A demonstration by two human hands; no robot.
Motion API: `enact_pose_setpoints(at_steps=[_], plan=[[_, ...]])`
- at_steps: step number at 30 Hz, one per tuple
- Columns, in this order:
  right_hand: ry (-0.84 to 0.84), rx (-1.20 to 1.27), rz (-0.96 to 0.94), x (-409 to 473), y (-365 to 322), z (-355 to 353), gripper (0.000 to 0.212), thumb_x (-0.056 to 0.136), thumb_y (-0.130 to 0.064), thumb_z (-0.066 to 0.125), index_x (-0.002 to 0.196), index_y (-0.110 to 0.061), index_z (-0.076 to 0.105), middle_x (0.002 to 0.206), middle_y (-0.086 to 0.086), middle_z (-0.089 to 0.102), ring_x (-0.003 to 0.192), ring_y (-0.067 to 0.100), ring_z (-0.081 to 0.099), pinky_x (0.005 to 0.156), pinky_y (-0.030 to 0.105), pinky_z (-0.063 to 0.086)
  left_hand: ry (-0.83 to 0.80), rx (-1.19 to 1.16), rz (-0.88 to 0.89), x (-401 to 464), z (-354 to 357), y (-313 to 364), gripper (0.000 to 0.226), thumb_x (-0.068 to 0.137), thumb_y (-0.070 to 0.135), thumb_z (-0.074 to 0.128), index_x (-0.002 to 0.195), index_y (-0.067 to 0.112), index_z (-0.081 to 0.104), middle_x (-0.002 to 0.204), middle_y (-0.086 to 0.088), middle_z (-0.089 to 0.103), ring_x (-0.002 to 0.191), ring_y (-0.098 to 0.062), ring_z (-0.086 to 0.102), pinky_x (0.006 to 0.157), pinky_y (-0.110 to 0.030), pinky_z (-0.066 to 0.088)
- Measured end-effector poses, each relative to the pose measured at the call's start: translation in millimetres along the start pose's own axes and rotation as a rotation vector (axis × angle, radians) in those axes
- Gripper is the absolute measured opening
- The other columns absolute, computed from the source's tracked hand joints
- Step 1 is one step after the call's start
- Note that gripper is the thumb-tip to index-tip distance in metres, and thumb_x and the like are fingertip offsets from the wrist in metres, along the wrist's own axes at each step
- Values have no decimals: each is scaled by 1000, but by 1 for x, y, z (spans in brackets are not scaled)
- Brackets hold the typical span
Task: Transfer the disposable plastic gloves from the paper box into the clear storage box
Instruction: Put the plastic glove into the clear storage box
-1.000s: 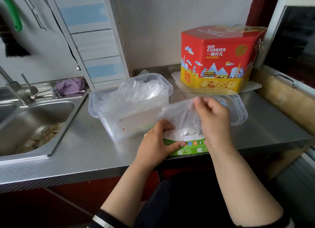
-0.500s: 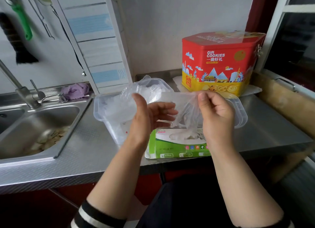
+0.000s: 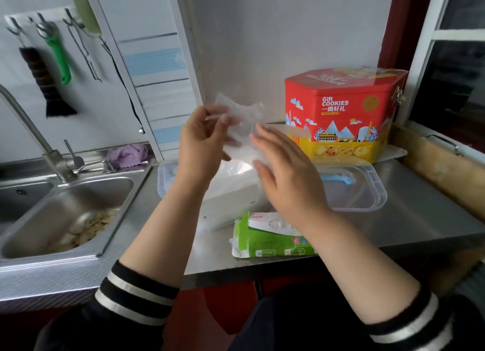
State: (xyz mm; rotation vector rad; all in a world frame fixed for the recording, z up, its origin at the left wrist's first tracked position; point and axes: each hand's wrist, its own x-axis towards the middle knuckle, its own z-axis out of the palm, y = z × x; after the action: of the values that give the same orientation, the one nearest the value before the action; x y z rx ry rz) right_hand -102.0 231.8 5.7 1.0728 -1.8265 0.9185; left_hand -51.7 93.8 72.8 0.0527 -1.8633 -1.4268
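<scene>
A thin clear plastic glove [image 3: 240, 114] is held up in the air above the clear storage box [image 3: 231, 201]. My left hand [image 3: 202, 146] pinches the glove's upper edge between thumb and fingers. My right hand [image 3: 286, 177] has straight fingers lying flat against the glove's lower part. The storage box stands on the steel counter with more clear gloves inside, partly hidden by my hands. The green and white paper box [image 3: 265, 235] lies at the counter's front edge, below my right wrist, its top opening showing.
The box's clear lid [image 3: 354, 188] lies to the right. A red and yellow cookie tin [image 3: 341, 114] stands behind it against the wall. A steel sink [image 3: 65, 214] with a tap [image 3: 34, 135] is on the left, a purple cloth [image 3: 128, 155] at its back.
Both hands rose from the paper box with the glove, up over the storage box. My left hand left the paper box and took the glove's edge; my right hand's fingers straightened.
</scene>
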Motion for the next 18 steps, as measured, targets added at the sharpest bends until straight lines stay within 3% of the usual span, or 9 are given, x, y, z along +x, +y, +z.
enact_pose_setpoints(at_steps=[4, 7, 9, 11, 14, 18], plan=[[-389, -158, -82, 19, -13, 27, 68, 91, -58, 31, 146, -19, 39, 157, 6, 29, 146, 27, 23, 117, 48, 18, 131, 218, 49, 15, -31, -27, 45, 98, 1, 41, 128, 33, 35, 96, 5, 69, 48, -15, 61, 41, -21, 39], [-792, -229, 8, 38, -13, 41, 72, 90, -70, 15, 151, -31, 24, 163, -4, 4, 149, 19, -4, 120, 48, -4, 121, 534, -70, 23, -48, -47, 45, 93, -4, 36, 114, 36, 35, 97, 7, 66, 47, -16, 63, 46, -32, 47], [-963, -210, 55, 51, -5, 52, 61, 96, -64, 15, 148, -35, 31, 161, -4, 14, 149, 21, 3, 119, 50, 1, 44, 731, -142, 28, -53, -56, 40, 87, -6, 36, 100, 32, 39, 100, 6, 67, 57, -21, 67, 57, -41, 54], [-1101, -165, 101, 64, -1, 61, 57, 98, -59, 12, 140, -35, 43, 152, -2, 36, 143, 27, 25, 114, 49, 19, -57, 950, -168, 33, -58, -62, 39, 84, -5, 38, 94, 31, 51, 103, 4, 68, 77, -25, 68, 68, -38, 54], [-1339, -74, 243, 82, -2, 71, 55, 102, -51, 21, 145, -24, 41, 153, 0, 37, 140, 24, 32, 113, 38, 22, -210, 1210, -203, 39, -64, -73, 34, 89, 6, 47, 104, 30, 67, 112, 2, 67, 102, -25, 61, 80, -34, 49], [-1552, -70, 265, 97, -4, 83, 44, 100, -34, 47, 142, -19, 47, 148, -2, 42, 137, 18, 37, 111, 30, 29, -539, 1540, -207, 41, -66, -78, 26, 90, 26, 60, 116, 24, 64, 120, -1, 63, 117, -26, 51, 93, -36, 41]])
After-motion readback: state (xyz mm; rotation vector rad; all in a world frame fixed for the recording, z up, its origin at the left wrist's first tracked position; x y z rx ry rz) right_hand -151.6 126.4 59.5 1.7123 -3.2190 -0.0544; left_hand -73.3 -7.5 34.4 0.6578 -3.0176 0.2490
